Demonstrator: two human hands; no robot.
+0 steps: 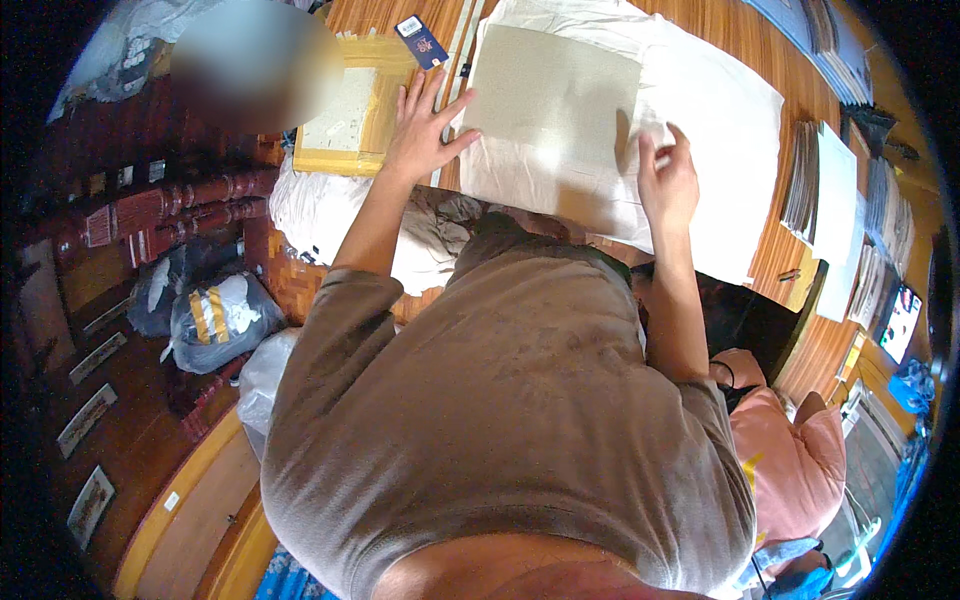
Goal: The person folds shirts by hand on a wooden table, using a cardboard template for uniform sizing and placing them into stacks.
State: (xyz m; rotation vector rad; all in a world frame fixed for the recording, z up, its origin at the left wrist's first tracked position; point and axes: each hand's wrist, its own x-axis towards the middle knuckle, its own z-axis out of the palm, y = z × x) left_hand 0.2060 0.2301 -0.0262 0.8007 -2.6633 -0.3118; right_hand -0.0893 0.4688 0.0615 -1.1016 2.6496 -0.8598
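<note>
A flat grey-beige square board point(555, 85) lies on a spread white cloth point(725, 120) on the wooden table. My left hand point(425, 130) is open with its fingers spread, at the cloth's left edge beside the board. Its fingertips reach toward a small dark blue packet point(420, 42) with a white label. Over the cloth, just right of the board, my right hand point(668, 178) is raised with loosely bent fingers apart. Nothing shows in it, and its fingertips are slightly blurred.
Left of the cloth lies a yellow-taped cardboard piece point(340, 125). Stacks of thin boards or books point(802, 180) stand along the right, near a lit phone point(901, 322). Bagged bundles point(225, 315) sit on the floor at left. A pink garment point(790, 450) is at lower right.
</note>
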